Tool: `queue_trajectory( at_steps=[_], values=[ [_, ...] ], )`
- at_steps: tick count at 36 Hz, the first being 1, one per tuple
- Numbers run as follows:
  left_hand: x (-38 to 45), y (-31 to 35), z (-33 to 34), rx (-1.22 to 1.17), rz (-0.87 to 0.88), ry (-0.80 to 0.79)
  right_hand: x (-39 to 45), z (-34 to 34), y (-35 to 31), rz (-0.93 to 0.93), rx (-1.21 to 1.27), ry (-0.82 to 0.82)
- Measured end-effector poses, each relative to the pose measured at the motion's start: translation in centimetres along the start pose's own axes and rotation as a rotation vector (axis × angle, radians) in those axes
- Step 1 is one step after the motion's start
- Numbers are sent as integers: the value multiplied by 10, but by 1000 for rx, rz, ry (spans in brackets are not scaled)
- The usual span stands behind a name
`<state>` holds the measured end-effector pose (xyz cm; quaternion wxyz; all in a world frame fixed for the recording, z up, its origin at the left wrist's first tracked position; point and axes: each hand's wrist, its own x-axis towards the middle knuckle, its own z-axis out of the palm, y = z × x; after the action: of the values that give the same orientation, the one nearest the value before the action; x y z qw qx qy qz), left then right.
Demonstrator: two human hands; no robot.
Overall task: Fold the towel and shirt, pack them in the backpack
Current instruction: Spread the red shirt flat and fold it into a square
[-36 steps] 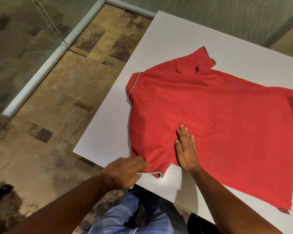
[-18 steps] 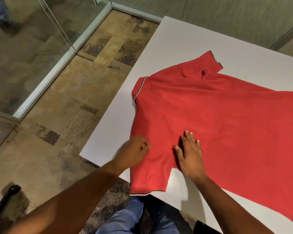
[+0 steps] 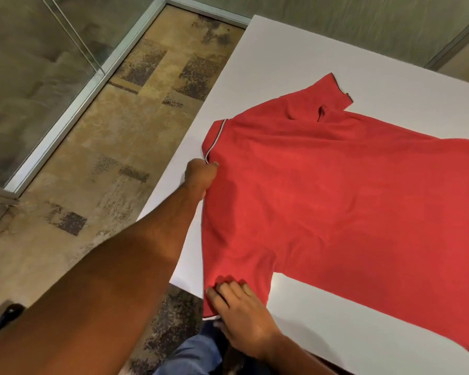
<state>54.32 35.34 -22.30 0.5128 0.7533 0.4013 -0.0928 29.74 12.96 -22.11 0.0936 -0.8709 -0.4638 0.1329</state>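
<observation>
Hand (image 3: 202, 175) on flat red shirt (image 3: 322, 190)

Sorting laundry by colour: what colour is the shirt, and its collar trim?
The shirt is red; the collar trim is white, seen in the head view.
</observation>
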Motion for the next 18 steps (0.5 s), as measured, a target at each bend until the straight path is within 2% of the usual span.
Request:
queue_trajectory(
  at_steps=[4,7,11,15,18],
  values=[
    [9,7,-7,-6,74,82,2,1,6,49,128,70],
    [11,2,-12,-48,74,89,2,-5,8,11,236,97],
    [-4,-2,-15,-88,75,1,7,-15,17,-45,359,-21],
    [-6,-14,-16,-52,48,-98,18,-19,27,-20,351,62],
    [-5,-20,-15,-8,59,-104,26,-17,27,52,287,145]
  ],
)
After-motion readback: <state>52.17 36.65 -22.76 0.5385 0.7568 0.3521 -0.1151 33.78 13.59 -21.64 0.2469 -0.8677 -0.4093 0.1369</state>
